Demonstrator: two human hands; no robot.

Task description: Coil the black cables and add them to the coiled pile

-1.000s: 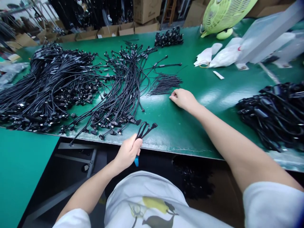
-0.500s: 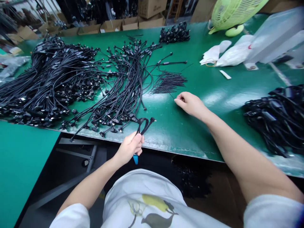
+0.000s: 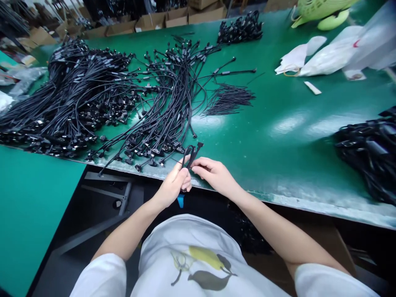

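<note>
My left hand [image 3: 175, 183] is closed around a black cable [image 3: 189, 156] folded into a small loop, its plug end sticking up above the fingers. Beside it, my right hand [image 3: 213, 173] pinches a thin black twist tie [image 3: 175, 160], which crosses at the folded cable; most of the tie is hidden by the fingers. Farther back on the green table lies a heap of similar thin black ties [image 3: 232, 99]. To its left spreads a pile of loose black cables [image 3: 176, 99] with connectors at their ends.
A larger cable pile [image 3: 77, 90] covers the left of the table [image 3: 278, 165]. Bundled cables lie at the right [image 3: 371, 148] and at the back [image 3: 239, 28]. White plastic bags [image 3: 331, 55] and a green fan [image 3: 321, 10] stand at the back right.
My right hand has come from beside the heap of ties to the folded cable, bringing a tie. My left hand still grips the cable. The view has shifted slightly.
</note>
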